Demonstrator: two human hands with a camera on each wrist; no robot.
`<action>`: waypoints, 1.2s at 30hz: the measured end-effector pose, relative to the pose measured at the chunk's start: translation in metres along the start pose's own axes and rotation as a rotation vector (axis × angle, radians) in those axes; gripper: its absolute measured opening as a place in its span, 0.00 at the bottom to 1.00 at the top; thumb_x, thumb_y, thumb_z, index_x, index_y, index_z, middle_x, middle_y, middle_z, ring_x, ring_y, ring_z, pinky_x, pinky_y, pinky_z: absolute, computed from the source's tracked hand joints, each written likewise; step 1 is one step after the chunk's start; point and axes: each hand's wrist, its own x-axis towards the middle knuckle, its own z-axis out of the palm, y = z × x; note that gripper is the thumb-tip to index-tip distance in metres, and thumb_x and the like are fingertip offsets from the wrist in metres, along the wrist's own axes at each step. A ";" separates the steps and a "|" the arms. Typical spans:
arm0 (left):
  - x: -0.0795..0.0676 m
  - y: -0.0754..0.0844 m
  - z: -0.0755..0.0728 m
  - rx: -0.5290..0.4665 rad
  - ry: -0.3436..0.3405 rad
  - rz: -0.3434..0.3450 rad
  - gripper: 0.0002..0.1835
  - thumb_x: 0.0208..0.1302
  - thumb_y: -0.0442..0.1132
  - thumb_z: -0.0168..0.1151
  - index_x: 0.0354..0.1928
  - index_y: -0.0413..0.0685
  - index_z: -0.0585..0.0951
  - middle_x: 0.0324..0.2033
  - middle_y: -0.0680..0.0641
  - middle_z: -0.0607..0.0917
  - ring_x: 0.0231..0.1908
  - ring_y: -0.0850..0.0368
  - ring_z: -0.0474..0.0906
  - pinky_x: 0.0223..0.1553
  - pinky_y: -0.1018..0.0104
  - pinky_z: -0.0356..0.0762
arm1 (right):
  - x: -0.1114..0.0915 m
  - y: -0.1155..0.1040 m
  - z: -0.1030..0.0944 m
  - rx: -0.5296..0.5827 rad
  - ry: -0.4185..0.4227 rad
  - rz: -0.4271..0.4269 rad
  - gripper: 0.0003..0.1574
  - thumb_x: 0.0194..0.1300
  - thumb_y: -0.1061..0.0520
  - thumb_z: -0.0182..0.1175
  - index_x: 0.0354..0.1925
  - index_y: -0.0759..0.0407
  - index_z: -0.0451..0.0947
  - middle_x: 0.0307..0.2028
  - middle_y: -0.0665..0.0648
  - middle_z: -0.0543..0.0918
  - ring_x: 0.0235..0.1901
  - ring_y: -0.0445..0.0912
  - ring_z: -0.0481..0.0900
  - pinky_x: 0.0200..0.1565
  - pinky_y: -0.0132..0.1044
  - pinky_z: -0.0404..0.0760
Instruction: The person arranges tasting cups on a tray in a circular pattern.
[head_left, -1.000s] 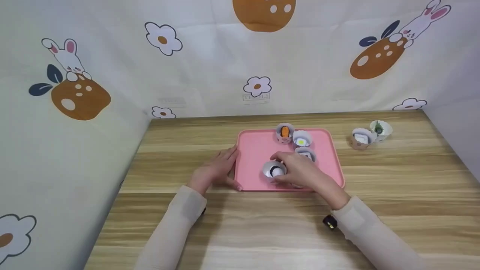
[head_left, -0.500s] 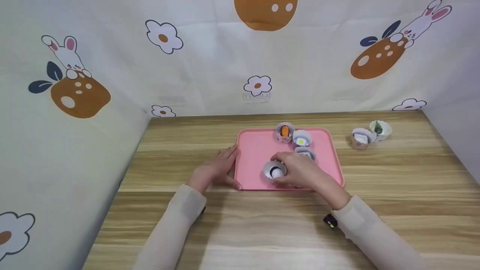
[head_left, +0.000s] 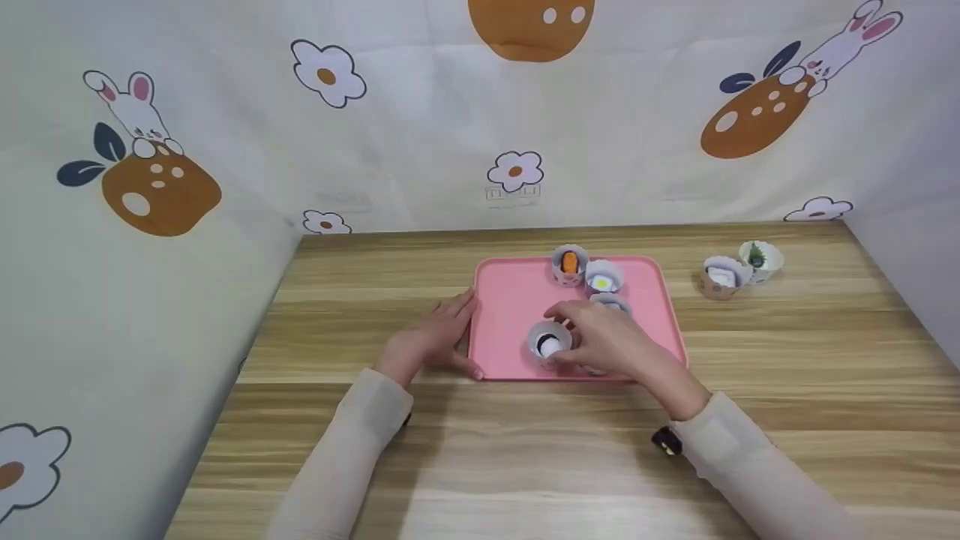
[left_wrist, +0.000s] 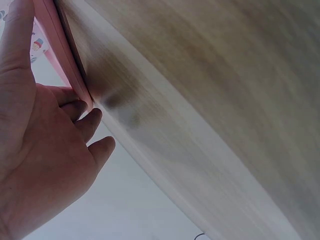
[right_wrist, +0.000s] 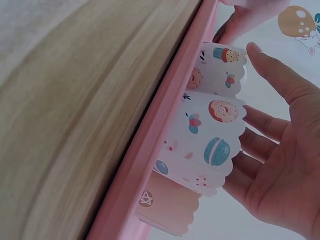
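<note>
On a pink tray point(head_left: 501, 296), a white paper cup point(head_left: 535, 345) stands upright with a white round piece and a black band inside. My right hand point(head_left: 611, 341) is around its right side, thumb and fingertips right at the rim. In the right wrist view the thumb point(right_wrist: 270, 70) is spread away from the fingers, which are behind the printed cups point(right_wrist: 210, 130). Another cup point(head_left: 596, 370) is mostly hidden beneath that hand. My left hand point(head_left: 435, 337) rests along the tray's left edge, fingers extended and thumb at the front corner.
Toward the tray's back right stand cups holding an orange-topped piece point(head_left: 570, 262), a white-and-yellow piece point(head_left: 601, 283) and one partly covered by my hand point(head_left: 611, 301). Off the tray at right are a brown cup point(head_left: 718, 289) and a white cup point(head_left: 772, 270) with a green leaf.
The right hand's thumb and fingers have loosened from the cup's rim and the hand has shifted slightly. The cup stays nearly in place, and the left hand has not moved.
</note>
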 end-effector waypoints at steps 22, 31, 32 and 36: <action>0.002 0.000 0.000 0.003 -0.013 -0.030 0.70 0.47 0.68 0.72 0.80 0.48 0.38 0.81 0.48 0.36 0.80 0.49 0.34 0.81 0.51 0.36 | -0.017 0.014 -0.016 0.127 0.074 0.010 0.32 0.58 0.49 0.73 0.58 0.55 0.78 0.53 0.57 0.85 0.50 0.49 0.85 0.54 0.49 0.84; 0.002 -0.001 0.000 0.000 -0.005 -0.021 0.69 0.48 0.66 0.73 0.80 0.48 0.39 0.81 0.48 0.38 0.80 0.44 0.36 0.80 0.48 0.42 | -0.024 0.025 -0.022 0.177 0.137 0.004 0.31 0.60 0.53 0.72 0.60 0.58 0.77 0.52 0.62 0.86 0.50 0.53 0.85 0.54 0.50 0.85; 0.001 -0.001 0.000 0.003 -0.004 -0.016 0.69 0.48 0.66 0.73 0.80 0.47 0.40 0.81 0.47 0.38 0.80 0.44 0.36 0.80 0.48 0.43 | -0.025 0.026 -0.022 0.188 0.140 0.004 0.32 0.60 0.54 0.72 0.61 0.58 0.77 0.52 0.62 0.86 0.50 0.53 0.85 0.54 0.50 0.85; 0.001 0.000 -0.001 0.006 -0.004 -0.013 0.69 0.48 0.66 0.73 0.80 0.47 0.40 0.81 0.47 0.38 0.80 0.44 0.36 0.80 0.47 0.43 | -0.028 0.031 -0.025 0.230 0.162 0.013 0.32 0.59 0.53 0.72 0.61 0.58 0.77 0.51 0.61 0.86 0.49 0.53 0.86 0.50 0.48 0.87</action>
